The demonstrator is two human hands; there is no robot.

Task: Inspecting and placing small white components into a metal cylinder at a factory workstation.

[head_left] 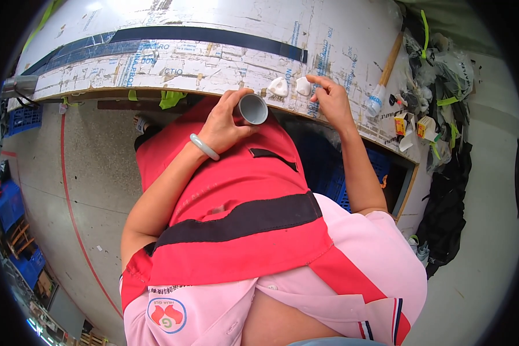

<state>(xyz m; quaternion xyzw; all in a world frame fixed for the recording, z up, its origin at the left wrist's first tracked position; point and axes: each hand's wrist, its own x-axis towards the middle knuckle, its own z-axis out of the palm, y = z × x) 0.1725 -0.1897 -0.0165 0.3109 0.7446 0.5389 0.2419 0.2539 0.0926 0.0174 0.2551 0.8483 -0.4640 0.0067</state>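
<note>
Near the table's front edge, my left hand [224, 124], with a pale bangle on its wrist, is wrapped round a grey cup-like round container [252, 111]. Its open mouth faces up, and I see only smooth grey inside. My right hand [333, 104] is at the table edge with the index finger stretched out and the thumb apart from it. Its fingertips are right at the side of a white flat piece [303, 86] with rounded corners; whether they touch it I cannot tell. A second white, rounded triangular piece [278, 87] lies to its left, closer to the container.
A dark strip [207, 33] runs along the worn, tape-covered table [225, 63]. To the right lie a wooden-handled brush-like tool [384, 75], small yellow-and-red boxes [425, 128] and clear plastic bags [444, 69]. Blue crates [334, 184] stand under the table.
</note>
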